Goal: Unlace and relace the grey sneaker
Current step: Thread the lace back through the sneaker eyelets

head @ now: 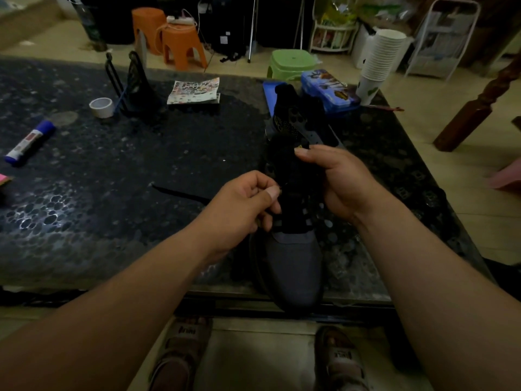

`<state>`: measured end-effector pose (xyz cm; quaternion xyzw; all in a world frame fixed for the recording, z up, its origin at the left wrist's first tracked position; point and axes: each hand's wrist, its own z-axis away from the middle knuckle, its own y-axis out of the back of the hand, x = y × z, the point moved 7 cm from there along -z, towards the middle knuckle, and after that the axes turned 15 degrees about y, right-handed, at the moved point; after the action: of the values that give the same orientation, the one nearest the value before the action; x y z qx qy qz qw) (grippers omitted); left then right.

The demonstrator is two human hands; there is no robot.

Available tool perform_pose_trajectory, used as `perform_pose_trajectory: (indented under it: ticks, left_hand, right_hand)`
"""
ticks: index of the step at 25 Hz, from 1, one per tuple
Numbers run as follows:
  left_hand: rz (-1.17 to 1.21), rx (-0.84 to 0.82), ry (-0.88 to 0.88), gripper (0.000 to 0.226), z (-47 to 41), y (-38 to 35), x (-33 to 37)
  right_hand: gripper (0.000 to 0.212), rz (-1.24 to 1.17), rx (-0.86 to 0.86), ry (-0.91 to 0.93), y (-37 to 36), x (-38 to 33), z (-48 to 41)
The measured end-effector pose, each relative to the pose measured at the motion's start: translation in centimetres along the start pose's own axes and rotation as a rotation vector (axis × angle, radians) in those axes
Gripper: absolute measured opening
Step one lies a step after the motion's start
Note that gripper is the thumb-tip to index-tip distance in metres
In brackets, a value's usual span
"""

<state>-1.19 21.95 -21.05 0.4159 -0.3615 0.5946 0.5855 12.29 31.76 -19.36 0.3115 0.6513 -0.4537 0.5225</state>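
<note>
The grey sneaker [294, 266] lies on the dark stone table [112, 170] with its toe over the near edge and its heel pointing away. A black lace [180, 193] trails from it to the left across the table. My left hand [242, 210] pinches the lace between thumb and forefinger at the left eyelet row. My right hand [341, 182] grips the shoe's right side and dark tongue, thumb on top. The upper eyelets are dark and hard to make out.
On the table stand a tape roll [101, 107], a glue stick [29, 143], a black wire stand [132, 86], a sticker sheet [194, 90], a blue tin [329, 90] and stacked paper cups [377, 63]. Stools [180, 43] stand behind. My sandalled feet [180, 354] are below the edge.
</note>
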Motion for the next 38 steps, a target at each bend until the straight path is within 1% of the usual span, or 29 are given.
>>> perform_pose_trajectory:
  ticks: [3,7,10,14,17,22,23,25,26,27,29,31,33,35,38]
  left_hand:
    - [-0.039,0.028,-0.007,0.009,0.2,0.5,0.7]
    - [-0.36,0.149,-0.106,0.012,0.6,1.5,2.0]
    - [-0.499,0.24,-0.154,0.015,0.8,2.0,2.4]
    - [-0.465,0.293,-0.207,0.015,1.4,1.4,2.9]
    - [-0.517,0.311,-0.227,0.015,1.4,0.9,3.1]
    - [-0.631,0.25,-0.258,0.017,1.6,1.2,3.2]
    - [-0.612,0.266,-0.297,0.016,2.0,1.3,3.5]
    - [-0.537,0.335,-0.468,0.012,3.3,1.4,4.9]
    - [-0.508,0.328,-0.53,0.011,3.7,1.1,5.4]
    - [-0.491,0.291,-0.54,0.011,3.8,0.7,5.4]
    - [-0.508,0.234,-0.465,0.011,3.2,0.1,4.7]
    - [-0.526,0.259,-0.418,0.01,2.7,0.3,4.1]
    - [-0.491,0.277,-0.434,0.01,2.6,0.5,4.1]
    - [-0.511,0.308,-0.484,0.009,2.6,0.3,4.1]
    - [-0.58,0.313,-0.515,0.01,2.4,0.0,3.9]
  right_hand:
    - [0.039,0.021,0.008,-0.001,0.0,0.0,-0.1]
    - [0.037,0.025,0.013,-0.016,-0.1,0.1,0.0]
    - [0.038,0.004,0.006,-0.026,-0.1,0.2,0.0]
    - [0.035,0.001,-0.013,-0.016,-0.1,0.4,0.0]
    - [0.029,-0.011,-0.021,-0.022,0.0,0.4,0.0]
    - [0.023,-0.049,-0.022,-0.031,-0.1,0.3,0.1]
    - [0.024,-0.052,-0.022,-0.032,-0.2,0.3,0.1]
    - [0.028,-0.058,-0.023,-0.031,-0.3,0.2,0.1]
    - [0.029,-0.06,-0.027,-0.029,-0.4,0.2,0.1]
    - [0.027,-0.057,-0.032,-0.027,-0.4,0.2,0.2]
    - [0.021,-0.052,-0.041,-0.033,-0.3,0.0,0.3]
    - [0.021,-0.072,-0.048,-0.044,-0.3,0.0,0.5]
    - [0.023,-0.088,-0.047,-0.043,-0.2,0.0,0.5]
    - [0.025,-0.106,-0.038,-0.039,-0.2,0.0,0.5]
    - [0.039,-0.125,-0.047,-0.022,-0.1,0.1,0.4]
